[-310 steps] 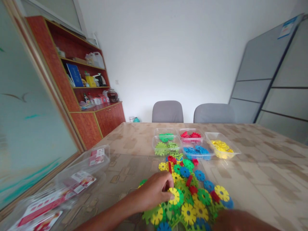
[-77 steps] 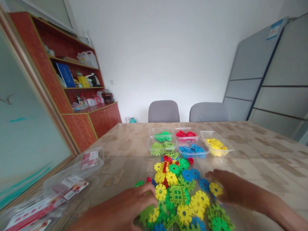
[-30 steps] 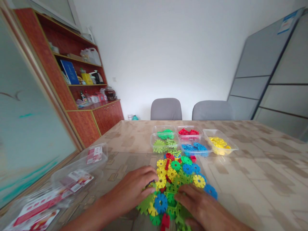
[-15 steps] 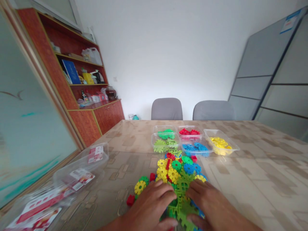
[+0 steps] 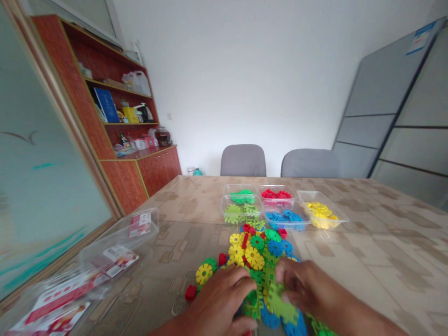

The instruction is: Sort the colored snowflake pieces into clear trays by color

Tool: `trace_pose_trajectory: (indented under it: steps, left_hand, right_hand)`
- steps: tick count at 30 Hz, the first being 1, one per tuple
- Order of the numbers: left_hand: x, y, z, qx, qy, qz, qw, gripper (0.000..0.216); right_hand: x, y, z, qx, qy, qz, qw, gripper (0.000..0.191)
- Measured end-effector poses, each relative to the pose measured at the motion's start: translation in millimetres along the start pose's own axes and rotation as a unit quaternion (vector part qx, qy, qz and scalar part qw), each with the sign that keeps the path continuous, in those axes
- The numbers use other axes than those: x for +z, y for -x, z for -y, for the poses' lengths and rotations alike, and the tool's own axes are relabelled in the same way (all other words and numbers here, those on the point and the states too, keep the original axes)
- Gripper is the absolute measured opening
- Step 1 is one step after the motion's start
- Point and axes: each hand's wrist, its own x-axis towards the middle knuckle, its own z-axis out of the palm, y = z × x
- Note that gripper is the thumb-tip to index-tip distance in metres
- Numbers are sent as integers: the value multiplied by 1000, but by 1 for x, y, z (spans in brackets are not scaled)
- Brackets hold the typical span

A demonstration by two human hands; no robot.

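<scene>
On the table, a bright, multicoloured gear-piece pile sits under both hands.

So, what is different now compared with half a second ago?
The right hand has lifted a light green piece out of the pile and pinches it. The left hand stays pressed on the pile's near edge. The sorted trays, the loose red piece and the yellow gear kept their places.

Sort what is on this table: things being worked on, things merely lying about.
In hand: left hand and right hand on the pile of coloured plastic gear pieces; clear tubs of sorted pieces.
Lying about: clear plastic lids with red labels; grey chairs.
</scene>
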Motion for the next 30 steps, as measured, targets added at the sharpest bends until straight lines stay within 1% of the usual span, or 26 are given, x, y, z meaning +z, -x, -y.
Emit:
trace_pose_trajectory:
  steps: [3, 5, 7, 10, 11, 12, 14, 16, 17, 19, 21, 24, 27, 30]
  left_hand:
    - [-2, -1, 1, 1, 2, -2, 1000, 50]
    - [-3, -3, 2, 5, -6, -2, 1000, 48]
    - [-2, -5, 3, 10, -16, -5, 1000, 44]
    - [-1, -6, 4, 18, -35, -10, 999, 37]
    - [0, -5, 4, 20, -43, -10, 999, 36]
    - [0, -5, 4, 22, -52, -11, 998, 34]
    - [2, -3, 4, 25, -65, -23, 997, 32]
    - [3, -2, 4, 27, -69, -48, 996, 34]
    - [3, -2, 4, 28, -67, -61, 996, 36]
    - [3, -2, 6, 34, -50, -75, 995, 38]
    - [2, -3, 8, 48, -19, -79, 996, 36]
    - [-1, -5, 10, 64, 44, -87, 993, 27]
    - [-5, -7, 10, 53, 112, -112, 986, 21]
    - [-3, -9, 12, 31, 183, -147, 972, 14]
  right_hand:
    - [-14, -10, -10, -15, -88, -12, 996, 10]
    - [-19, -16, -14, -11, -140, 3, 990, 13]
    - [-21, -19, -12, -5, -155, 27, 988, 17]
    - [-21, -19, -5, -8, -113, 84, 990, 12]
    - [-20, -19, -4, -16, -92, 94, 991, 9]
    - [-19, -20, -2, -21, -67, 88, 994, 6]
    - [-15, -22, -4, -20, 5, 37, 999, 9]
    - [-11, -24, -10, -13, 93, -25, 995, 8]
    - [-9, -24, -13, -11, 129, -42, 991, 10]
    - [-5, -23, -20, -10, 167, -48, 985, 18]
    - [-1, -21, -23, -4, 167, -34, 985, 21]
    - [5, -20, -24, 17, 148, -17, 989, 19]
    - [7, -22, -23, 35, 122, -10, 992, 20]
    - [7, -22, -22, 31, 121, -14, 992, 20]
